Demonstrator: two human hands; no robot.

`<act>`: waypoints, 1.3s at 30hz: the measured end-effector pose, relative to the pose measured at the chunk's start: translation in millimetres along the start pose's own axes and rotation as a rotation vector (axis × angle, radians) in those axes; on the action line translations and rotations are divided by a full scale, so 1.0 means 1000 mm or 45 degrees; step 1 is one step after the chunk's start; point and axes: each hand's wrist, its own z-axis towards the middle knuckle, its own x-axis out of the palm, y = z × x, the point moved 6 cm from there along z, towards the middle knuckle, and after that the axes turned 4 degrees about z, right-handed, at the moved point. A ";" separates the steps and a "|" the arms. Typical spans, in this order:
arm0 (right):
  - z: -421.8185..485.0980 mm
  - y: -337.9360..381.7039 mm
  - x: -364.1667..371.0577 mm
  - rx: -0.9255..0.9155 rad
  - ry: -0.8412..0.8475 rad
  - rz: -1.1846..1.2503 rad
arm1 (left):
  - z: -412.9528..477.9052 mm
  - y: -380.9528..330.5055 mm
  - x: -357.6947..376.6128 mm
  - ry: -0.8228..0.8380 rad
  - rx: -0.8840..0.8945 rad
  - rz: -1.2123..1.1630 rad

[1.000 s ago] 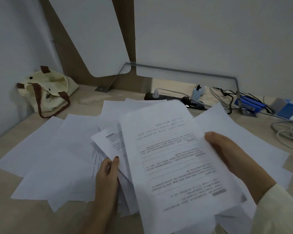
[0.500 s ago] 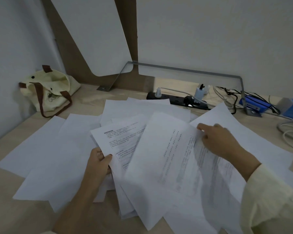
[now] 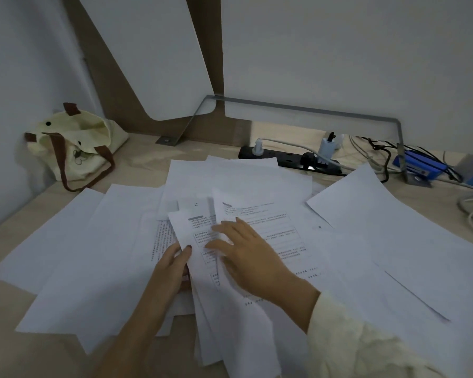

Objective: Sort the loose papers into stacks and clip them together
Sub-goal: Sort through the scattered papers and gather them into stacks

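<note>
Loose papers (image 3: 93, 255) fanned over middle of desk (image 3: 17, 350), toward left and right edges. Left hand (image 3: 172, 268) pinches printed sheet (image 3: 191, 227), thumb on top. Right hand (image 3: 249, 255) flat, fingers straight, pressing neighbouring printed page (image 3: 273, 225). Cream tote bag (image 3: 77, 143) at back left corner; power strip (image 3: 287, 160) along back edge.

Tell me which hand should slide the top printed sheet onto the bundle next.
Right, probably. The right hand lies flat and free on the top printed sheet, while the left hand is occupied pinching the bundle at its edge.

Cream textured right sleeve (image 3: 366, 339); dark-polished left thumbnail (image 3: 188, 247)
</note>
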 end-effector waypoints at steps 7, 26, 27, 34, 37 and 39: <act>-0.080 -0.108 -0.042 1.100 -0.324 0.520 | 0.001 0.002 0.014 0.040 0.019 -0.150; -0.230 -0.172 -0.079 1.398 0.094 -0.069 | -0.005 0.000 0.087 0.127 0.191 -0.008; -0.234 -0.172 -0.077 1.375 0.088 -0.073 | -0.005 0.001 0.092 0.135 0.184 -0.009; -0.236 -0.170 -0.076 1.181 0.068 -0.324 | -0.009 0.009 0.104 0.138 0.188 0.038; -0.245 -0.178 -0.083 1.284 -0.037 -0.381 | -0.009 0.012 0.104 0.135 0.178 0.074; -0.250 -0.182 -0.098 1.383 -0.242 -0.319 | -0.009 0.012 0.103 0.137 0.175 0.067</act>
